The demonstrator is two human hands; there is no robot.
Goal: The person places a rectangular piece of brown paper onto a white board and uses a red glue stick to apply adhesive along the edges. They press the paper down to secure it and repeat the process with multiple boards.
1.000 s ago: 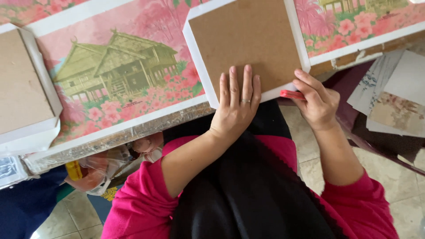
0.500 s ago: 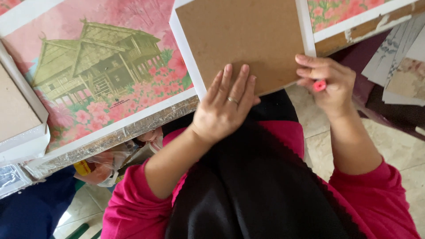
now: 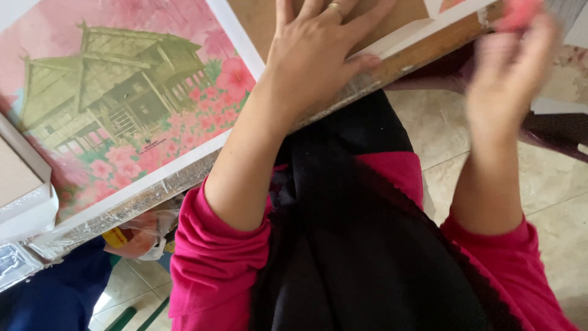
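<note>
Left hand (image 3: 318,55) lies flat, fingers spread, pressing the brown backing board (image 3: 257,24) at the far edge of the table (image 3: 392,70); ring on one finger. Right hand (image 3: 508,67) is raised off the table to the right, motion-blurred, pinching a small red object (image 3: 517,13); exact grip unclear. Board sits in a white frame (image 3: 404,38) overhanging the near table edge. Left of it: large print (image 3: 116,116) of a green wooden house with pink flowers, white border. Far left: another white-framed board (image 3: 21,184). Below the table: crumpled plastic bag (image 3: 144,233), beige tiled floor (image 3: 551,202). Pink sleeves, black cloth in the lap.
</note>
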